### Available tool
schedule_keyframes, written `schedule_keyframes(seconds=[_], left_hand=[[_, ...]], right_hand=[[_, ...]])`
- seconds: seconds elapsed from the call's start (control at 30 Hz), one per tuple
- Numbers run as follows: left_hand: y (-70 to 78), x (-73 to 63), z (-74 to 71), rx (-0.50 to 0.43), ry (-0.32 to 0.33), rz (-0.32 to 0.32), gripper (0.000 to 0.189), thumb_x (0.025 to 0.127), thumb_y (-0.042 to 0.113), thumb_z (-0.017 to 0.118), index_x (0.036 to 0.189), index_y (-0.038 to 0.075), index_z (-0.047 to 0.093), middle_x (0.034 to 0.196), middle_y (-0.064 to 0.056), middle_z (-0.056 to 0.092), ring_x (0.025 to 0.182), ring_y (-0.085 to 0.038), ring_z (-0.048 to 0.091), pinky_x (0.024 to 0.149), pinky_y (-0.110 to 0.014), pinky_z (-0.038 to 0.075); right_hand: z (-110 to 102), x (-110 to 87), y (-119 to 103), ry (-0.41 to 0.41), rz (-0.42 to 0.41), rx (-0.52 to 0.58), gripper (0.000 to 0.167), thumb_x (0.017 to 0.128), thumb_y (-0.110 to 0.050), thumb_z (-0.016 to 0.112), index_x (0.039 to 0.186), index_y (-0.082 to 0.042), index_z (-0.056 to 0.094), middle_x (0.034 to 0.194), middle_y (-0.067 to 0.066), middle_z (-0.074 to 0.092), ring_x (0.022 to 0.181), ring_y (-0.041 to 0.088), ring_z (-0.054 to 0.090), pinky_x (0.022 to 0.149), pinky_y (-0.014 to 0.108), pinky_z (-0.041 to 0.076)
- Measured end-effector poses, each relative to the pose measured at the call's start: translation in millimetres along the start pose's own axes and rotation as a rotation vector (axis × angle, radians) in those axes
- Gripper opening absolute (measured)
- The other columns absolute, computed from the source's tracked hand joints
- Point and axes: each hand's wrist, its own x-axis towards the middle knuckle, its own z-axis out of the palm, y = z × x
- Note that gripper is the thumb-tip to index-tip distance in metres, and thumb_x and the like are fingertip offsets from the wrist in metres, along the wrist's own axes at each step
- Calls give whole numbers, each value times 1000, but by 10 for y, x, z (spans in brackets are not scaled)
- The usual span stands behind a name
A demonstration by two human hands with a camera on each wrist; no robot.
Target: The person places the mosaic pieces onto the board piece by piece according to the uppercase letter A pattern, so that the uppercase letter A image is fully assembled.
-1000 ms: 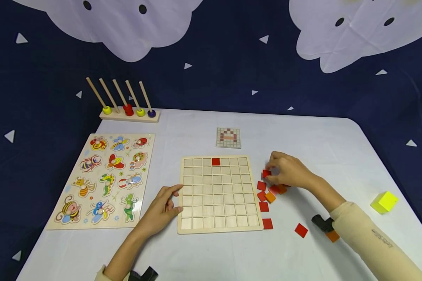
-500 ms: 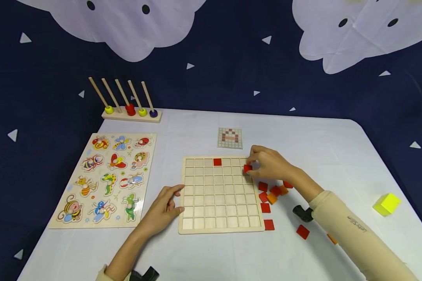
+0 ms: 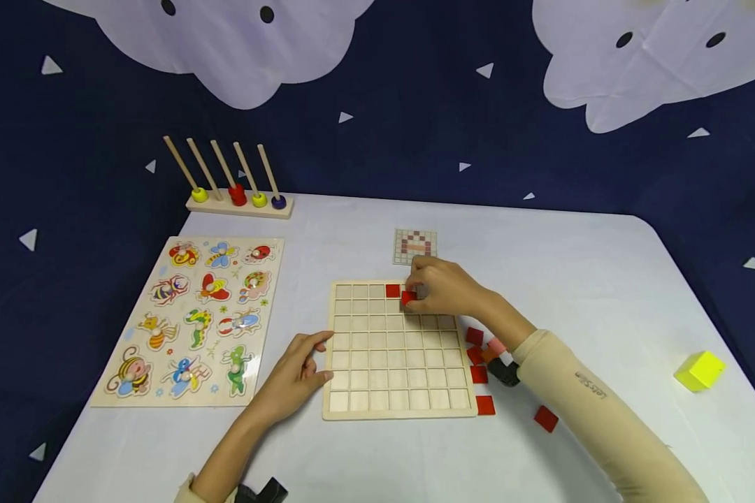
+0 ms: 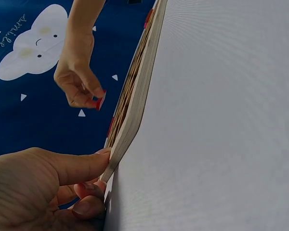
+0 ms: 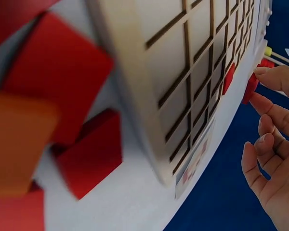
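Observation:
My right hand (image 3: 449, 288) pinches a small red square tile (image 3: 408, 298) between thumb and fingertips, just over the upper rows of the wooden grid board (image 3: 379, 360). The right wrist view shows this tile (image 5: 251, 88) held clear of the board, the other fingers loosely bent. Another red tile (image 3: 393, 290) sits in a top-row cell, left of the held one. At the board's left edge, my left hand (image 3: 291, 375) touches the rim with the tips of thumb and index finger, spread apart. A small pattern card (image 3: 409, 243) lies behind the board, partly hidden by the right hand.
Several red, orange and pink tiles lie right of the board, including a red tile (image 3: 547, 418) farther off. An insect puzzle (image 3: 277, 279) is on the left, with a peg stacker (image 3: 242, 207) behind it. A yellow block (image 3: 700, 371) stands far right.
My right hand lifted the red tile from the loose tiles and carried it left, over the board's upper rows. My left hand has stayed at the board's left edge.

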Motion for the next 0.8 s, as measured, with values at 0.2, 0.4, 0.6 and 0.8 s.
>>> schedule_keyframes(seconds=[0.2,0.4,0.6,0.8], left_hand=[[-4,10,-1,-1,-1,2,64,86,0,72,145,8,47,114,-8,49,73,-6,42,62,-20,39],[-30,9,1,-14,-3,6,64,86,0,72,145,9,48,114,-8,49,73,-6,42,62,-20,39],[-28,10,3,-12,2,8,63,86,0,72,144,9,48,114,-8,49,73,-5,42,61,-20,39],[-27,9,4,-11,9,8,63,86,-1,72,143,9,49,113,-8,49,73,-5,42,61,-20,38]], right_hand=[[51,119,-80,-29,-24,4,30,79,-27,83,99,-6,77,90,2,56,81,14,54,71,30,50],[114,223,-161,-31,-71,-11,25,79,-26,83,95,-7,77,87,1,54,76,12,50,66,25,47],[171,317,-219,-38,-115,-37,17,80,-25,81,87,-10,75,85,0,54,72,10,45,60,22,39],[225,385,-250,-57,-132,-64,15,80,-25,80,84,-12,74,85,-2,54,73,10,45,62,22,39]])
